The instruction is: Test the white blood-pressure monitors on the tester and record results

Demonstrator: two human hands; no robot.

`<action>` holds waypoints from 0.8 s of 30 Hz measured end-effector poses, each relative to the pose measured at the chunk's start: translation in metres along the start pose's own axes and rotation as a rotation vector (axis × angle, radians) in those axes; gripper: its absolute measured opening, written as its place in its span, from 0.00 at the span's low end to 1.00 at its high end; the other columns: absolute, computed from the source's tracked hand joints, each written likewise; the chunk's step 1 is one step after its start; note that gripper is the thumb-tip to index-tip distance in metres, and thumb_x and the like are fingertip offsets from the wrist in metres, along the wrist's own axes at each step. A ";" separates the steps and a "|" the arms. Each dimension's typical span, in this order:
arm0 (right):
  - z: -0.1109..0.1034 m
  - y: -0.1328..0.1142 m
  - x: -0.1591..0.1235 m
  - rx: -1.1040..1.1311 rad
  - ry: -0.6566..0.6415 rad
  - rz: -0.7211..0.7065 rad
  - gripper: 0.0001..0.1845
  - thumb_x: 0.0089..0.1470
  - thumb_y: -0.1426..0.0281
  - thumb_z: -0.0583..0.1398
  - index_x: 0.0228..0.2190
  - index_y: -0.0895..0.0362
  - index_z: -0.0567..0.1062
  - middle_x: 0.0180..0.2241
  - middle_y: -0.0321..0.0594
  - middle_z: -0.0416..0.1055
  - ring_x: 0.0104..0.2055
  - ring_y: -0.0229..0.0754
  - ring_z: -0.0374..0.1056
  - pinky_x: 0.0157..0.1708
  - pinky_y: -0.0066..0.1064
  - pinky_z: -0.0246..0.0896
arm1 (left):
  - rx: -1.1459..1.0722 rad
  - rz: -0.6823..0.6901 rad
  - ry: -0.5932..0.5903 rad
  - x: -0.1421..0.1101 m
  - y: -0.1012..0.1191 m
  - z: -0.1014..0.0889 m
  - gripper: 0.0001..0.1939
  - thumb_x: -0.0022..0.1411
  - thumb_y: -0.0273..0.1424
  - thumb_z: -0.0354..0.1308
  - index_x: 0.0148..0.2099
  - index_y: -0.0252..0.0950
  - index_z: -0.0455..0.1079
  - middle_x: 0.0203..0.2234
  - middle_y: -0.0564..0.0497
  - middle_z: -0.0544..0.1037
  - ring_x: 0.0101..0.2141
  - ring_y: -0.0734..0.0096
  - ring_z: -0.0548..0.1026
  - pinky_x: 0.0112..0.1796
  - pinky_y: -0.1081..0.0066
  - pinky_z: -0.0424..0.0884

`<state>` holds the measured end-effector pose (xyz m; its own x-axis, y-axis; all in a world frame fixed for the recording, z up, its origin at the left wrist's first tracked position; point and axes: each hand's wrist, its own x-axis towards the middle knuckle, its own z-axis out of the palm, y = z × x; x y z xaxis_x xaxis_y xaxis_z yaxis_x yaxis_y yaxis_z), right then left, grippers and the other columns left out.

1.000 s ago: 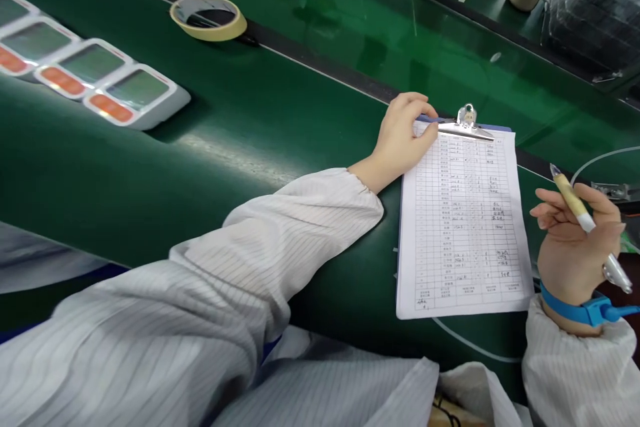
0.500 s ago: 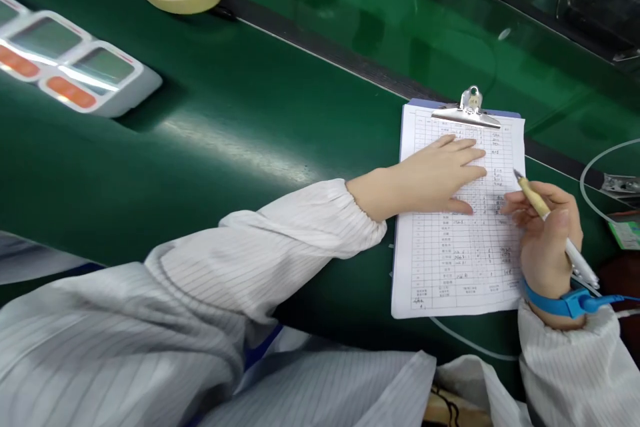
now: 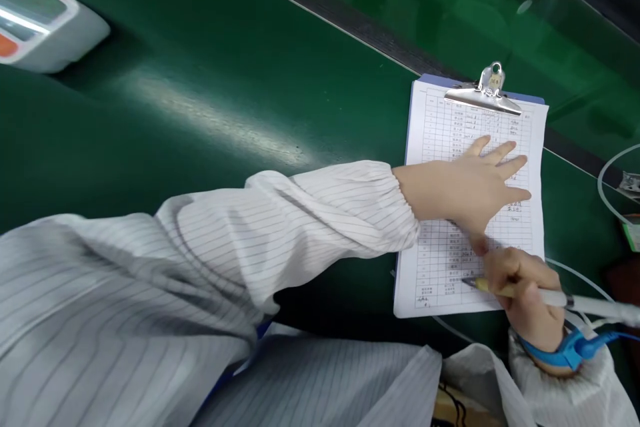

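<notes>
A clipboard [image 3: 430, 80] with a metal clip [image 3: 487, 90] carries printed form sheets [image 3: 430, 287], partly filled in by handwriting. My left hand [image 3: 475, 193] lies flat across the middle of the form with its fingers spread. In my right hand [image 3: 527, 290] a pen [image 3: 550, 297] with a yellowish grip is pinched. Its tip is at the lower rows of the form; whether it touches the paper I cannot tell. The right hand is slightly blurred, and a blue wrist strap [image 3: 565, 350] circles that wrist.
A white device with a grey display [image 3: 35, 7] stands on the green bench [image 3: 225, 80] at the upper left. A dark strip [image 3: 320, 0] runs along the bench behind the clipboard. A thin pale tube [image 3: 603, 187] curves at the right.
My right hand has brought the pen from the form's right edge down and left to its lower rows. My left hand has spread its fingers wider. The view has shifted; the tape roll is out of sight.
</notes>
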<state>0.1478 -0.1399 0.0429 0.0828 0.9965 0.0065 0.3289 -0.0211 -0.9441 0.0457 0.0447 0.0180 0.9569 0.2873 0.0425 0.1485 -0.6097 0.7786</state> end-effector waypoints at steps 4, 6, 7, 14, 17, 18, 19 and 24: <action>0.007 0.007 0.001 0.178 -0.033 0.068 0.21 0.67 0.59 0.53 0.25 0.56 0.68 0.17 0.31 0.56 0.18 0.34 0.51 0.18 0.27 0.43 | -0.053 -0.030 -0.015 0.005 -0.007 -0.011 0.26 0.49 0.39 0.69 0.52 0.44 0.74 0.63 0.53 0.64 0.68 0.39 0.48 0.63 0.45 0.53; 0.007 0.005 0.001 0.128 0.050 0.105 0.16 0.65 0.64 0.56 0.26 0.56 0.68 0.18 0.31 0.57 0.18 0.34 0.51 0.18 0.27 0.43 | -0.080 -0.038 0.031 0.007 -0.011 -0.013 0.24 0.49 0.36 0.69 0.50 0.43 0.75 0.62 0.53 0.66 0.67 0.40 0.50 0.63 0.46 0.54; 0.007 0.003 0.000 0.095 0.089 0.114 0.14 0.64 0.65 0.58 0.27 0.56 0.68 0.18 0.30 0.58 0.18 0.34 0.51 0.17 0.26 0.44 | -0.088 -0.033 0.054 0.008 -0.013 -0.013 0.23 0.49 0.34 0.69 0.49 0.43 0.75 0.61 0.53 0.67 0.67 0.40 0.51 0.63 0.47 0.54; 0.008 -0.006 0.003 -0.184 0.179 0.117 0.11 0.59 0.69 0.64 0.26 0.55 0.71 0.24 0.34 0.69 0.24 0.37 0.63 0.20 0.28 0.55 | 0.026 -0.006 -0.125 0.015 -0.014 -0.008 0.25 0.50 0.32 0.68 0.52 0.46 0.75 0.66 0.60 0.59 0.69 0.43 0.42 0.66 0.48 0.45; 0.010 -0.008 0.004 -0.212 0.237 0.085 0.14 0.61 0.68 0.62 0.24 0.55 0.70 0.20 0.33 0.67 0.20 0.35 0.60 0.17 0.28 0.53 | 0.074 -0.013 -0.156 0.016 -0.010 -0.009 0.27 0.50 0.33 0.69 0.54 0.48 0.74 0.67 0.61 0.57 0.69 0.42 0.40 0.66 0.48 0.45; 0.010 -0.008 0.005 -0.210 0.250 0.074 0.15 0.61 0.67 0.62 0.23 0.55 0.70 0.19 0.32 0.66 0.18 0.34 0.58 0.16 0.28 0.52 | 0.091 -0.013 -0.163 0.016 -0.009 -0.010 0.28 0.50 0.34 0.69 0.55 0.48 0.73 0.67 0.61 0.56 0.69 0.42 0.40 0.67 0.47 0.44; 0.011 -0.008 0.005 -0.205 0.257 0.066 0.15 0.62 0.66 0.62 0.23 0.55 0.70 0.18 0.31 0.65 0.17 0.34 0.57 0.15 0.28 0.51 | 0.105 -0.011 -0.168 0.017 -0.009 -0.010 0.29 0.50 0.34 0.69 0.55 0.49 0.73 0.68 0.62 0.56 0.69 0.42 0.40 0.67 0.47 0.44; 0.010 -0.009 0.004 -0.265 0.310 0.081 0.13 0.58 0.66 0.65 0.24 0.54 0.71 0.18 0.31 0.66 0.17 0.35 0.57 0.14 0.28 0.50 | 0.082 -0.046 -0.112 0.021 -0.019 -0.002 0.28 0.52 0.37 0.68 0.56 0.49 0.72 0.67 0.64 0.55 0.69 0.41 0.39 0.66 0.48 0.46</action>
<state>0.1360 -0.1351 0.0483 0.3846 0.9202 0.0728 0.5369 -0.1588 -0.8285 0.0625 0.0637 0.0053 0.9699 0.2345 -0.0660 0.2082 -0.6573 0.7243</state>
